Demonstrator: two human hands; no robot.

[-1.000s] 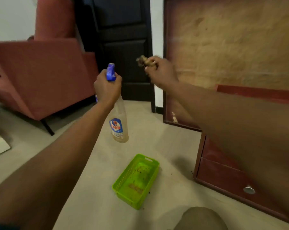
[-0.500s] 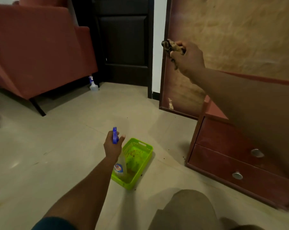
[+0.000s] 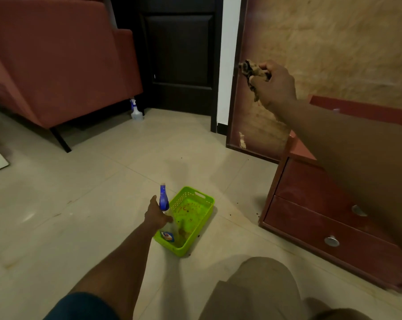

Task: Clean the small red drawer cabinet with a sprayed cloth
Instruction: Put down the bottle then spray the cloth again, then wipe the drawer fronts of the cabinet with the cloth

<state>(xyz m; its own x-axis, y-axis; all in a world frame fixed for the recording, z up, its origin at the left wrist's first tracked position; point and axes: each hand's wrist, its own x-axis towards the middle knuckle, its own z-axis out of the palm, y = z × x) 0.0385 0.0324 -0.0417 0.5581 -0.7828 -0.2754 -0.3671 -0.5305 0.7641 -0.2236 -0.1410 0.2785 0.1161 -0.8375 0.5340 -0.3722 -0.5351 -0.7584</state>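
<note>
The small red drawer cabinet stands on the floor at the right, with two drawers and round silver knobs. My right hand is raised above its left end, closed around a crumpled brownish cloth. My left hand is low near the floor, gripping the neck of a clear spray bottle with a blue trigger head. The bottle's base sits inside the near corner of a green plastic basket. My right forearm hides much of the cabinet's top.
A large red-framed board leans against the wall behind the cabinet. A red armchair stands at the left, with a second spray bottle by a dark door. My knee is at the bottom. Crumbs dot the tile floor.
My left hand has carried the spray bottle down from beside the cloth into the green basket. My right hand keeps the cloth held up, and my view has tilted downward.
</note>
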